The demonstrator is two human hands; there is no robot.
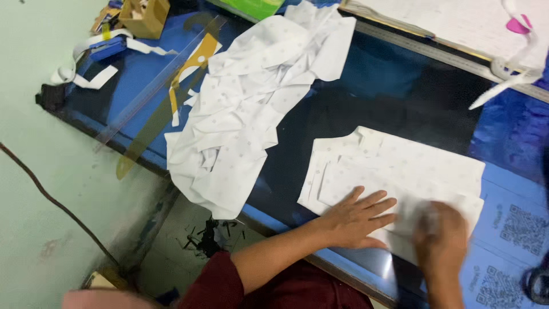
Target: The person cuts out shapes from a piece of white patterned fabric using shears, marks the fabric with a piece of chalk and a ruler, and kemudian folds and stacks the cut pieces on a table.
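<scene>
The left hand (354, 220) is lying flat, fingers spread, pinning the cut pieces (394, 171) of white cloth stacked on the blue counter (400, 86) at about five o'clock, while the right hand (440, 234), blurred, is sitting on their near edge, its grip too smeared to tell. That cloth is looking light, limp and quick to slide, so pressing flat or pinching an edge looks safest. A crumpled heap (246, 109) is lying at ten o'clock beside a clear ruler (154, 86).

White, faintly dotted fabric pieces (394, 166) lie on a blue table (389, 86).
</scene>
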